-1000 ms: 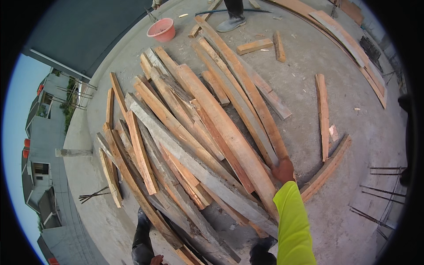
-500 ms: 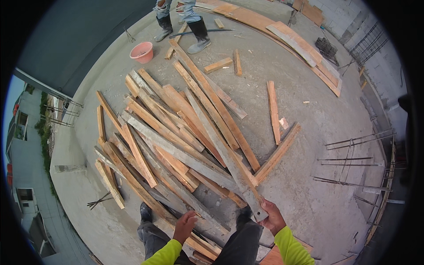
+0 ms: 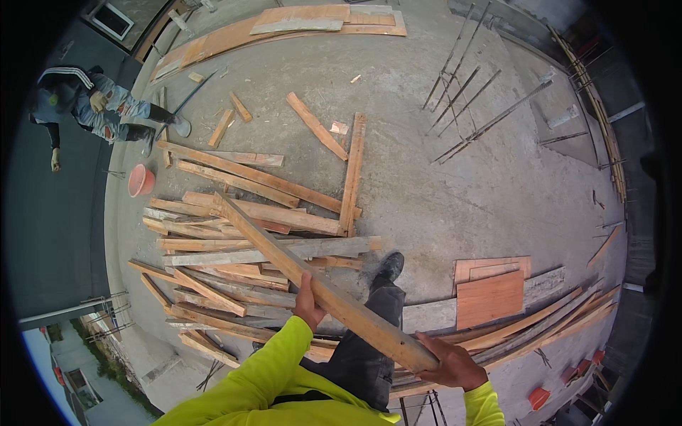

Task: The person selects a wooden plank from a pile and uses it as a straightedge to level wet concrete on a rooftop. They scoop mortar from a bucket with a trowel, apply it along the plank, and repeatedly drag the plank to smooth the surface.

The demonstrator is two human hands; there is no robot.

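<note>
A long wooden beam (image 3: 356, 317) lies slantwise across my body, lifted above the pile. My left hand (image 3: 307, 308) grips it near its middle, the thumb up along its side. My right hand (image 3: 452, 363) is closed round its near end, at the lower right. Beneath its far end is a heap of loose lumber (image 3: 220, 275), some pieces orange-brown, others coated grey. One of my boots (image 3: 390, 265) stands on the concrete just right of the heap.
Stacked planks (image 3: 526, 323) lie at the right, with an orange plywood sheet (image 3: 490, 299) on them. Steel bars (image 3: 472, 124) stick up at the far right. A person in boots (image 3: 121, 106) is at the far left, near a pink bucket (image 3: 141, 181). Plywood strips (image 3: 284, 25) lie far off.
My view has turned to the right. The beam has been raised off the pile and swung across me. My left hand, off the beam before, now grips its middle; my right hand keeps its end.
</note>
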